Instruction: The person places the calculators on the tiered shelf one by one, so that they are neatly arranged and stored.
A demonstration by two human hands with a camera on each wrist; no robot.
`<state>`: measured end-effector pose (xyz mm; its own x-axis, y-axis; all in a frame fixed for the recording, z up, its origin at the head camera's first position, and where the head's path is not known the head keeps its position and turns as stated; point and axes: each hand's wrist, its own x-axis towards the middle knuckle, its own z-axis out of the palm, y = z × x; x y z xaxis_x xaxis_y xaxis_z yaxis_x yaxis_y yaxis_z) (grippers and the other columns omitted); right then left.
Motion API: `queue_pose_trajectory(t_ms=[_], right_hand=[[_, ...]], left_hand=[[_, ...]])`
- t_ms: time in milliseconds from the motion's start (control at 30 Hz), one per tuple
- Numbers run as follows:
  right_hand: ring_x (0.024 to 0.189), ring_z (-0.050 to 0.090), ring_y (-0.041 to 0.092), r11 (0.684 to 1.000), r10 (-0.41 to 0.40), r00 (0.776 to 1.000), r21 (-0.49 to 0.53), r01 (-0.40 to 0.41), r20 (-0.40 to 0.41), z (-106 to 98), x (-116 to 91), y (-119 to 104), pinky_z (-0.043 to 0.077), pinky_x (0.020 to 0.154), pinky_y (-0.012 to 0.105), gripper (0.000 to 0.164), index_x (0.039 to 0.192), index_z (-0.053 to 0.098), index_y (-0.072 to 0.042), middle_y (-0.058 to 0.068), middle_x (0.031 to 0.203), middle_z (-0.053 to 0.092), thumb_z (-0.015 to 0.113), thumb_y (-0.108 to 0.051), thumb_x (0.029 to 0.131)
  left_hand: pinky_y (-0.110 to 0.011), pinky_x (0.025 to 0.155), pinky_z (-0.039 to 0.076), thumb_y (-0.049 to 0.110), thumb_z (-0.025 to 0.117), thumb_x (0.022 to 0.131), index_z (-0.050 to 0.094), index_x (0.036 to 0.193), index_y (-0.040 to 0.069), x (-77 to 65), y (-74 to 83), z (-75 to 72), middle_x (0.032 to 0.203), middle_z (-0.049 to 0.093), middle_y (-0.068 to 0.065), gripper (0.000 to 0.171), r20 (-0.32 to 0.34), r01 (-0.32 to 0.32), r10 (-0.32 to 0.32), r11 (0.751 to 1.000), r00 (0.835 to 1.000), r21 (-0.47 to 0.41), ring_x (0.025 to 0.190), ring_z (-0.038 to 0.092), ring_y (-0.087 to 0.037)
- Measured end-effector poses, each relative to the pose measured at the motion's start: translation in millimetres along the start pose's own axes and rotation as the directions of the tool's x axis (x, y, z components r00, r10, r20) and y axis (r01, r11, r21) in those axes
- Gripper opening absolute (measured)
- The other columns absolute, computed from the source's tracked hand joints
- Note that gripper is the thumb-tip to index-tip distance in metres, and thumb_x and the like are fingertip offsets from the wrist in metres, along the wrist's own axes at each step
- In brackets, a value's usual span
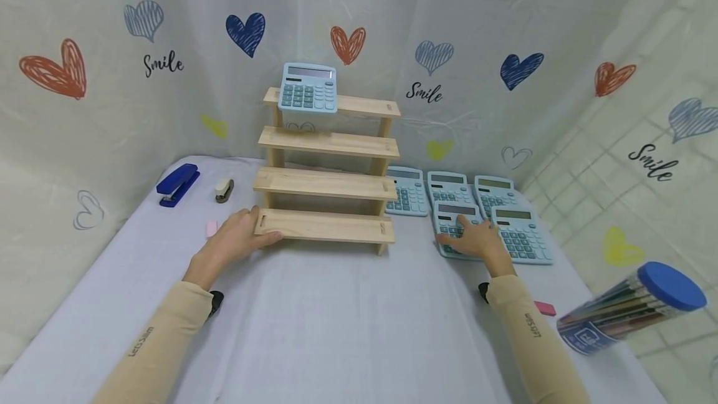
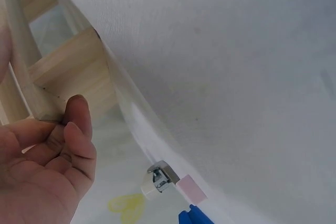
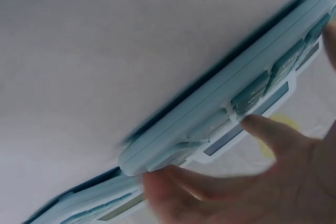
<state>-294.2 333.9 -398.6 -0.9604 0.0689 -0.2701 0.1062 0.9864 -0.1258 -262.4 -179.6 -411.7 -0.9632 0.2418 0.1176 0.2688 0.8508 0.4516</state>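
My left hand (image 1: pixel 238 235) grips the left end of the lowest step of a four-tier wooden shelf (image 1: pixel 325 226); curled fingers (image 2: pixel 79 140) show under the wood in the left wrist view. On the top tier a light blue calculator (image 1: pixel 307 87) leans upright at the left. My right hand (image 1: pixel 477 242) spans a light blue calculator (image 1: pixel 453 209) lying on the table, thumb at its left edge and fingers at its right. In the right wrist view, one fingertip touches the face of this calculator (image 3: pixel 210 124) near its display. Part of its keypad is hidden.
Other calculators lie beside and behind it, including one (image 1: pixel 518 235) at its right. A blue stapler (image 1: pixel 178 184), a small stapler (image 1: pixel 224 190) and a pink eraser (image 1: pixel 211 228) lie left of the shelf. A pencil tub (image 1: pixel 628 310) and a red eraser (image 1: pixel 545 308) are at right.
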Motion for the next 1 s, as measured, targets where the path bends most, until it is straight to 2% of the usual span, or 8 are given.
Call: queue_pose_trajectory(t_ms=[300, 400, 500, 633, 700, 767, 867, 1000], right_hand=[[0.134, 0.019, 0.075, 1.000, 0.020, 0.999, 0.008, -0.020, 0.030, 4.0, -2.4, -6.9, 0.029, 0.103, 0.081, 0.115, 0.160, 0.011, -0.005, 0.052, 0.150, 0.018, 0.050, -0.081, 0.084], [0.125, 0.043, 0.065, 1.000, -0.023, 1.000, 0.015, 0.023, -0.009, 0.7, -3.9, -8.0, 0.038, 0.101, 0.073, 0.114, 0.160, 0.014, -0.003, 0.050, 0.144, 0.033, 0.046, -0.082, 0.085], [0.080, 0.060, 0.039, 0.996, -0.080, 0.995, 0.044, 0.082, -0.057, -9.5, -5.8, -11.1, 0.051, 0.083, 0.056, 0.112, 0.160, 0.016, -0.002, 0.037, 0.103, 0.063, 0.046, -0.080, 0.086], [0.057, 0.034, 0.016, 0.990, -0.119, 0.985, 0.067, 0.128, -0.121, -31.2, -7.1, -20.9, 0.043, 0.062, 0.039, 0.108, 0.160, 0.017, -0.004, 0.008, 0.061, 0.046, 0.049, -0.077, 0.087], [0.059, 0.045, 0.024, 0.988, -0.129, 0.982, 0.063, 0.138, -0.140, -44.7, -7.3, -29.0, 0.049, 0.067, 0.044, 0.108, 0.161, 0.014, -0.006, 0.017, 0.068, 0.053, 0.047, -0.078, 0.088], [0.084, 0.060, 0.044, 0.987, -0.135, 0.979, 0.061, 0.146, -0.156, -60.0, -6.7, -38.9, 0.052, 0.082, 0.058, 0.108, 0.162, 0.011, -0.008, 0.035, 0.099, 0.062, 0.046, -0.078, 0.088], [0.119, 0.051, 0.059, 0.984, -0.142, 0.972, 0.079, 0.159, -0.187, -83.5, -1.6, -56.2, 0.043, 0.099, 0.071, 0.107, 0.162, 0.008, -0.011, 0.046, 0.144, 0.038, 0.044, -0.079, 0.088], [0.129, 0.045, 0.059, 0.980, -0.137, 0.959, 0.106, 0.168, -0.249, -115.7, 10.3, -80.7, 0.038, 0.105, 0.072, 0.108, 0.163, 0.005, -0.017, 0.043, 0.154, 0.027, 0.042, -0.083, 0.087]], left_hand=[[-0.053, 0.081, 0.052, 0.048, 0.070, 0.091, 0.047, 0.131, -0.019, -1.4, -1.8, 1.6, 0.111, 0.062, -0.037, 0.082, 0.014, 0.023, -0.023, 1.000, 1.000, -0.007, 0.090, 0.062, -0.035], [-0.053, 0.080, 0.052, 0.048, 0.070, 0.091, 0.047, 0.131, -0.019, -1.4, -2.2, 1.7, 0.111, 0.062, -0.036, 0.081, 0.013, 0.023, -0.023, 1.000, 1.000, -0.011, 0.089, 0.062, -0.034], [-0.054, 0.081, 0.052, 0.048, 0.070, 0.091, 0.046, 0.132, -0.020, -1.4, -2.4, 1.9, 0.112, 0.062, -0.037, 0.083, 0.007, 0.017, -0.017, 1.000, 1.000, -0.009, 0.091, 0.063, -0.036], [-0.053, 0.082, 0.052, 0.047, 0.070, 0.092, 0.047, 0.131, -0.020, -0.5, -2.3, 2.3, 0.110, 0.063, -0.036, 0.081, 0.005, 0.011, -0.010, 1.000, 1.000, -0.006, 0.092, 0.063, -0.036], [-0.053, 0.081, 0.052, 0.047, 0.071, 0.091, 0.048, 0.130, -0.019, -0.1, -2.0, 2.1, 0.109, 0.063, -0.035, 0.079, 0.005, 0.010, -0.010, 1.000, 1.000, -0.005, 0.090, 0.062, -0.034], [-0.052, 0.080, 0.052, 0.047, 0.071, 0.091, 0.049, 0.129, -0.018, 0.4, -1.7, 1.8, 0.107, 0.063, -0.033, 0.078, 0.005, 0.012, -0.012, 1.000, 1.000, -0.007, 0.088, 0.061, -0.033], [-0.052, 0.080, 0.052, 0.047, 0.071, 0.091, 0.048, 0.130, -0.019, 0.7, -1.7, 1.2, 0.108, 0.064, -0.033, 0.079, 0.003, 0.012, -0.012, 1.000, 1.000, 0.001, 0.089, 0.062, -0.033], [-0.052, 0.081, 0.053, 0.047, 0.071, 0.092, 0.048, 0.130, -0.019, 1.2, -0.9, 0.7, 0.108, 0.064, -0.034, 0.080, 0.002, 0.001, -0.001, 1.000, 1.000, 0.006, 0.090, 0.063, -0.034]])
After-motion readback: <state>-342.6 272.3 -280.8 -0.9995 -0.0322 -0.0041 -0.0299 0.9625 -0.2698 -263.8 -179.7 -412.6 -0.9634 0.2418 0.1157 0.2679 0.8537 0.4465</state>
